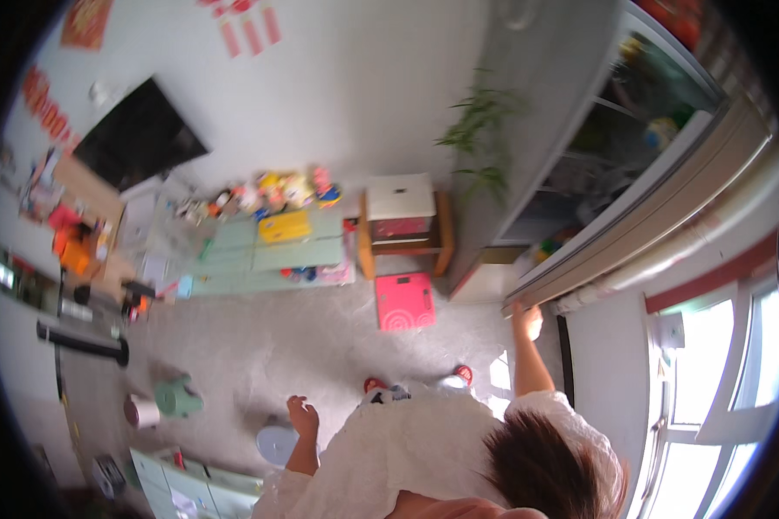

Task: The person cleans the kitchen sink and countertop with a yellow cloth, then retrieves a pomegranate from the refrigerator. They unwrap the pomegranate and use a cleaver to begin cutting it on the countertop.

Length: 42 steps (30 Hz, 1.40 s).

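Note:
My right hand (pixel 527 321) is raised at the right, its fingers around the lower edge of a long beige sliding door or panel (pixel 623 224) of a cabinet; the exact grip is small and blurred. Behind the panel's white frame, glass shows blurred things inside the cabinet. My left hand (pixel 303 415) hangs at the lower left with its fingers apart and bent, holding nothing, above a pale blue round stool or lid (pixel 277 445). A pink bathroom scale (pixel 405 301) lies on the floor in front of my feet.
A wooden stand (pixel 445 237) bears a white box (pixel 400 196). Left of it, a pale green table (pixel 234 250) holds plush toys and a yellow item (pixel 285 226). A green stool (pixel 178 396), a bin (pixel 141 412) and a black tower fan (pixel 84 344) stand at left. Windows (pixel 701 363) are at right.

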Available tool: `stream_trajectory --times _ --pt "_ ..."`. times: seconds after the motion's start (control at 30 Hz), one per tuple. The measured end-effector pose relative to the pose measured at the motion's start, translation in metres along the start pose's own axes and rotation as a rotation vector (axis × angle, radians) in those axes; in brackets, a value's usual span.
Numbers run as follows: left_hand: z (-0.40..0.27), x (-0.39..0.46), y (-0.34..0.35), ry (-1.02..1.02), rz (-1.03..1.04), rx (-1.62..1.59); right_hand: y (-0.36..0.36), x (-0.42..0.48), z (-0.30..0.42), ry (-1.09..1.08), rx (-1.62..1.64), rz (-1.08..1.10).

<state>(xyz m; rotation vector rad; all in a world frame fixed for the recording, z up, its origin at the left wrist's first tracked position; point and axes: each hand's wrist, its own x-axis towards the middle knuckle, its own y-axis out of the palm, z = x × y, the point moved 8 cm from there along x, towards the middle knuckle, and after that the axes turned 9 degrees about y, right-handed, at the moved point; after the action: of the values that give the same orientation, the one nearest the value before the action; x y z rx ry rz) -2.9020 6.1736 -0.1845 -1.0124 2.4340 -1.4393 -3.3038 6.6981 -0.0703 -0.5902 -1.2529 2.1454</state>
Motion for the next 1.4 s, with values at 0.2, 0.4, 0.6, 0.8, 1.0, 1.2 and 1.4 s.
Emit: stream_trajectory --times 0.2,0.4,0.6,0.8,1.0,1.2,1.4 --pt "0.18 -0.114 -0.092 -0.472 -0.252 0.177 0.178 0.05 -0.007 0.061 0.229 0.412" --pt "0.197 -0.196 -0.119 -0.962 -0.333 0.164 0.242 -0.104 0.04 0.141 -0.203 0.91" --pt "0.184 -0.276 -0.048 -1.479 -0.023 0.056 0.35 -0.244 0.188 -0.237 -0.729 1.169" --pt "0.232 -0.234 -0.045 -1.513 0.143 -0.2 0.484 -0.448 0.358 -0.602 -0.659 1.238" --pt "0.29 -0.158 -0.097 -1.616 -0.062 -0.266 0.578 -0.703 0.474 -0.957 -0.713 1.408" --pt "0.388 -0.172 -0.09 -1.668 0.229 -0.357 0.602 -0.945 0.524 -1.218 -0.655 1.626" --pt "0.664 -0.077 -0.237 -1.504 -0.15 -0.304 0.646 -1.038 0.516 -0.855 -0.857 1.668"
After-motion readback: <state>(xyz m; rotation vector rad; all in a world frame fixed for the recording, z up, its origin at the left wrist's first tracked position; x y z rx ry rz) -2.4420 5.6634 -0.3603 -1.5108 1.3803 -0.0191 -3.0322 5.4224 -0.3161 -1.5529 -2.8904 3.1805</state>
